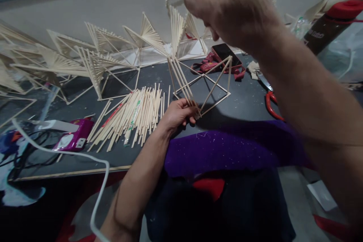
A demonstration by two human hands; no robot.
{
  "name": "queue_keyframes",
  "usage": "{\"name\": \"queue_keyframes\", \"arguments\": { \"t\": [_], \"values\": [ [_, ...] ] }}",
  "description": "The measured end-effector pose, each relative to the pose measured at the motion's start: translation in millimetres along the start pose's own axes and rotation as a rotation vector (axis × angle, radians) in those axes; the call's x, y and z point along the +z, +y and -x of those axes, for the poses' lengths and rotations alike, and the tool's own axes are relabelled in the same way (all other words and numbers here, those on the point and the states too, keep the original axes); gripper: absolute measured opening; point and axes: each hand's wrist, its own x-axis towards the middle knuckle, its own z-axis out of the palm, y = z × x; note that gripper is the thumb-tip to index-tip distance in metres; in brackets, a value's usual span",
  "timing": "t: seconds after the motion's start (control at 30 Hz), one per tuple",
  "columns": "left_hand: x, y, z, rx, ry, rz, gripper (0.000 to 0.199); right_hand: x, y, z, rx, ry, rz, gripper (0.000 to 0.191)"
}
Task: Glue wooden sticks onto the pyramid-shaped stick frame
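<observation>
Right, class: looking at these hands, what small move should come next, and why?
Probably lower the right hand toward the stick frame: it is raised well above the table, while the left hand holds the frame's near corner. That frame carries only a few slanted sticks, fewer than the stick fans behind it.
</observation>
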Motion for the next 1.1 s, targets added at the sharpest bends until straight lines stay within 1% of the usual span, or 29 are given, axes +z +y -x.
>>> {"name": "queue_keyframes", "arguments": {
  "t": [0.07, 0.1, 0.13, 0.2, 0.33, 0.4, 0.47, 0.57, 0.63, 0.73, 0.83, 0.93, 1.1],
  "values": [
    [0.1, -1, 0, 0.005, 0.007, -0.002, 0.014, 3, 2, 22, -0.103, 0.144, 0.212, 0.034],
    [0.1, -1, 0, 0.009, 0.011, 0.0, 0.014, 7, 4, 31, -0.132, 0.174, 0.258, 0.04],
    [0.0, -1, 0, 0.014, 0.012, 0.003, 0.015, 12, 7, 40, -0.126, 0.167, 0.249, 0.045],
    [-0.1, -1, 0, 0.023, 0.006, 0.012, 0.016, 23, 12, 53, -0.068, 0.137, 0.185, 0.046],
    [0.0, 0, -1, 0.036, -0.002, 0.005, 0.017, 36, 18, 76, 0.066, 0.163, 0.058, 0.035],
    [0.2, -1, -1, 0.042, -0.003, -0.003, 0.017, 41, 21, 90, 0.079, 0.16, -0.001, 0.028],
    [0.4, -1, -2, 0.053, -0.005, -0.011, 0.016, 49, 25, 104, 0.069, 0.107, -0.018, 0.021],
    [1.2, -1, -1, 0.064, -0.015, -0.008, 0.016, 68, 36, 126, 0.062, -0.067, 0.012, 0.011],
    [1.9, -1, -1, 0.065, -0.016, 0.004, 0.015, 83, 44, 137, 0.082, -0.174, 0.032, 0.012],
    [3.0, 0, 1, 0.065, -0.002, 0.01, 0.015, 101, 49, 143, 0.136, -0.274, 0.052, 0.015],
    [3.3, 1, 2, 0.068, 0.003, 0.003, 0.015, 109, 47, 141, 0.19, -0.333, 0.113, 0.018],
    [2.4, -1, 1, 0.075, -0.013, 0.005, 0.016, 113, 46, 135, 0.226, -0.355, 0.165, 0.025],
    [-0.4, -5, -2, 0.091, -0.021, 0.022, 0.018, 120, 51, 131, 0.228, -0.329, 0.148, 0.023]
  ]
}}
